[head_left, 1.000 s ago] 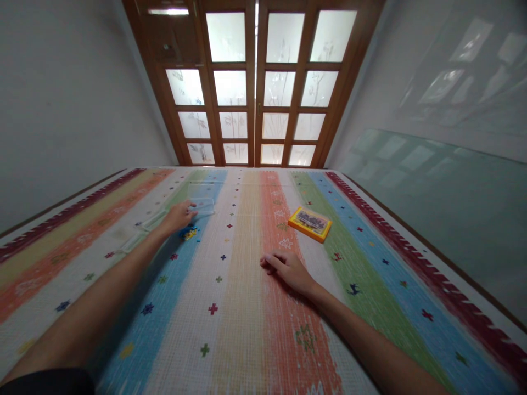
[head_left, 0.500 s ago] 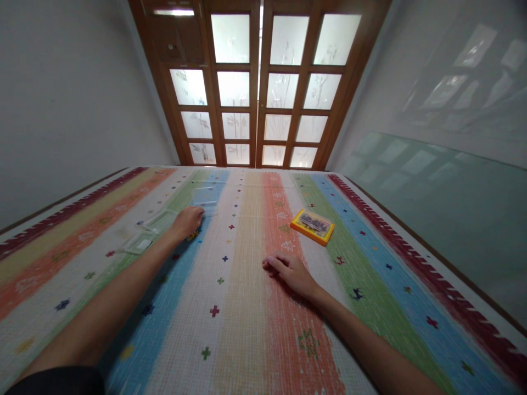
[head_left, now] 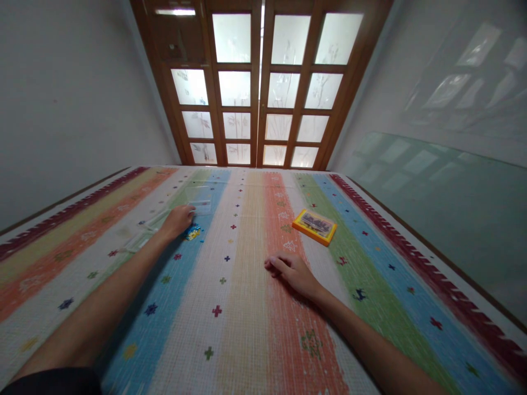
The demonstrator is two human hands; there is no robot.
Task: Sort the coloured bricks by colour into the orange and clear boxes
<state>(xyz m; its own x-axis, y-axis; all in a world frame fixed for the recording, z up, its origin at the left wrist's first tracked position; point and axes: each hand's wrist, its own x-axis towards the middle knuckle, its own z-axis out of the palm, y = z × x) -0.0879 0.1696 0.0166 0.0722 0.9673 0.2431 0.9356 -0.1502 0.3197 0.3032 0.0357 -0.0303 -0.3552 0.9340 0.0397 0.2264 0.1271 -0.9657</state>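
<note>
My left hand (head_left: 178,220) is closed at the near left edge of a clear plastic box (head_left: 201,206), its fingertips pinching that edge. Just right of this hand, a small heap of blue and yellow bits (head_left: 193,232) lies on the blue stripe of the striped cloth (head_left: 247,307); the bits are too small to name. My right hand (head_left: 293,275) rests on the orange stripe, its fingers loosely bent and a little apart, with nothing in them. Nearest to it is a flat yellow box (head_left: 314,226) with a picture on its lid.
Two clear, pale-edged plastic pieces, one a tray-like piece (head_left: 142,240), lie left of my left hand, partly covered by the forearm. Walls border the cloth-covered surface on both sides. Wooden doors with frosted panes (head_left: 234,88) stand at the far end.
My left hand has moved left and slightly back toward me, and the clear box has shifted left with it. The blue and yellow heap now shows more fully. My right hand stays put.
</note>
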